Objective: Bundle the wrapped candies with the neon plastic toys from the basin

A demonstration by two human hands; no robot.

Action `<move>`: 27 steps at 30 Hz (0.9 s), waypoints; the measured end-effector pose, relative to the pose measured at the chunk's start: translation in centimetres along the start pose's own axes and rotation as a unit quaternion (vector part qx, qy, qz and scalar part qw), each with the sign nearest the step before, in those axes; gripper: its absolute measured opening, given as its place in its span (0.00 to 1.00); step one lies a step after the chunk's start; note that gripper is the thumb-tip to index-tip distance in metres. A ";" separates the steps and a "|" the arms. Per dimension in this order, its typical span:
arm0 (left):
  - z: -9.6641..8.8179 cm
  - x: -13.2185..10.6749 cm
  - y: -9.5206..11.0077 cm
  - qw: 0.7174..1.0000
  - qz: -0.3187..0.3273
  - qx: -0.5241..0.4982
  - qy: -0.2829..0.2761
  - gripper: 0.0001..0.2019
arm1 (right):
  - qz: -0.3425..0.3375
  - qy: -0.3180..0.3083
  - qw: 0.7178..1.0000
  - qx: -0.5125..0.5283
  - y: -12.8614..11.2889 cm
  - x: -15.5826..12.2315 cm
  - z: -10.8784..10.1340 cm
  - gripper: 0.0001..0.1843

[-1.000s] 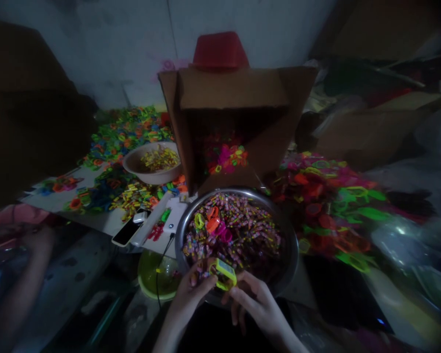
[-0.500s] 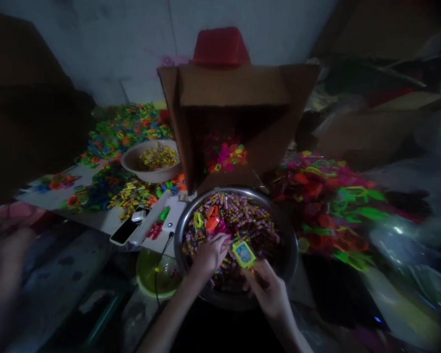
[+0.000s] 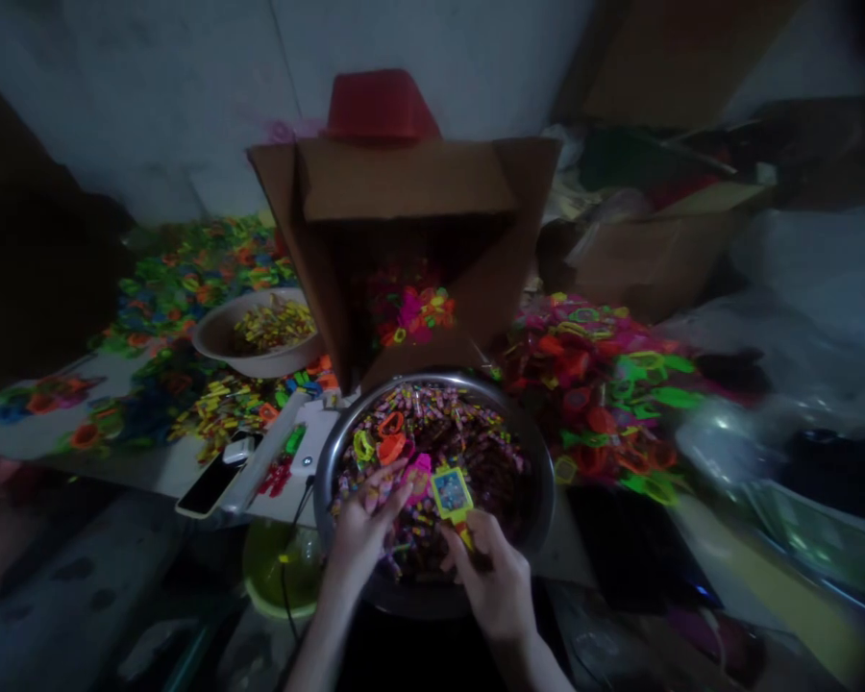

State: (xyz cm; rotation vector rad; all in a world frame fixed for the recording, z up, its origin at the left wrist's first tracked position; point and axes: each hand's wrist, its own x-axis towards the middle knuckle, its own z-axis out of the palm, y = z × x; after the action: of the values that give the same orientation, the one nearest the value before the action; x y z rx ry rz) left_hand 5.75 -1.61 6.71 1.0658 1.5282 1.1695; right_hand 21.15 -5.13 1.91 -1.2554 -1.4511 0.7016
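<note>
A yellow toy watch (image 3: pixel 453 494) with a blue picture face is held by its lower strap in my right hand (image 3: pixel 496 567), fingers closed on it. Left of it, my left hand (image 3: pixel 360 529) reaches over the metal bowl (image 3: pixel 548 481) with thumb and fingers apart. Beside its fingertips lies a pink toy watch (image 3: pixel 418 475). Small wrapped sticks (image 3: pixel 468 423), seemingly candies, fill the bowl and show around my left fingers. Orange toy watches (image 3: pixel 390 442) and a yellow-green one (image 3: pixel 363 445) rest on top of them.
Behind the bowl, a cardboard box (image 3: pixel 404 178) opens toward me, with a red container (image 3: pixel 382 104) on top. Bright watch straps (image 3: pixel 598 384) pile at right. A white basin (image 3: pixel 259 360), a phone (image 3: pixel 212 485) and a green bowl (image 3: pixel 278 577) are at left.
The view has shifted, so the scene sits further left. My left hand has moved away from the yellow watch and its fingers have spread. The pink watch shows more clearly. My right hand keeps its hold.
</note>
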 end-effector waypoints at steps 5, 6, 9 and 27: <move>0.9 -3.8 2.0 0.987 -0.054 -0.142 0.057 0.32 | -0.066 0.013 0.998 0.018 -0.2 -0.7 0.7 0.10; 1.1 -4.2 2.2 0.984 -0.058 -0.156 0.067 0.32 | -0.077 0.017 0.997 0.022 -0.3 -0.8 0.7 0.10; 1.7 -5.0 2.5 0.978 -0.070 -0.180 0.085 0.32 | -0.098 0.033 0.994 0.033 -0.6 -1.2 0.8 0.12; -0.6 2.5 -1.4 0.936 0.152 0.301 0.098 0.15 | -0.012 0.001 0.991 0.137 -0.1 -1.1 0.2 0.09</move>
State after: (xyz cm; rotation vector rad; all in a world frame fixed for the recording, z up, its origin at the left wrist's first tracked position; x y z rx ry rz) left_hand 4.50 0.45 5.05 1.6800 1.9997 1.0519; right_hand 20.83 -6.17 1.54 -1.0250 -1.3154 0.8507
